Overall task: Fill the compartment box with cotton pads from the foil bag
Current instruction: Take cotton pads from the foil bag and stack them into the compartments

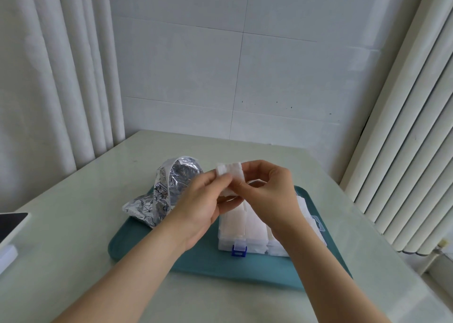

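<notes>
My left grip (203, 200) and right grip (267, 192) both pinch one small stack of cotton pads (229, 173). The pads are white, soft and square-cornered, and I hold them in the air above the far end of the compartment box (245, 241). The box is clear hard plastic with a blue latch (239, 250) on its near wall. It sits on a smooth teal tray (196, 259), and flat white pads (235, 221) lie in the compartments I can see. My right wrist covers its right side, so I cannot count the compartments or tell how full they are. The foil bag (171, 185) is crinkled and silvery with printed outlines. It slumps open-mouthed over the tray's far left corner onto the pale glossy surface (73, 224), and I cannot make out what is inside. A dark-screened device (12, 224) is cut off at the left edge.
</notes>
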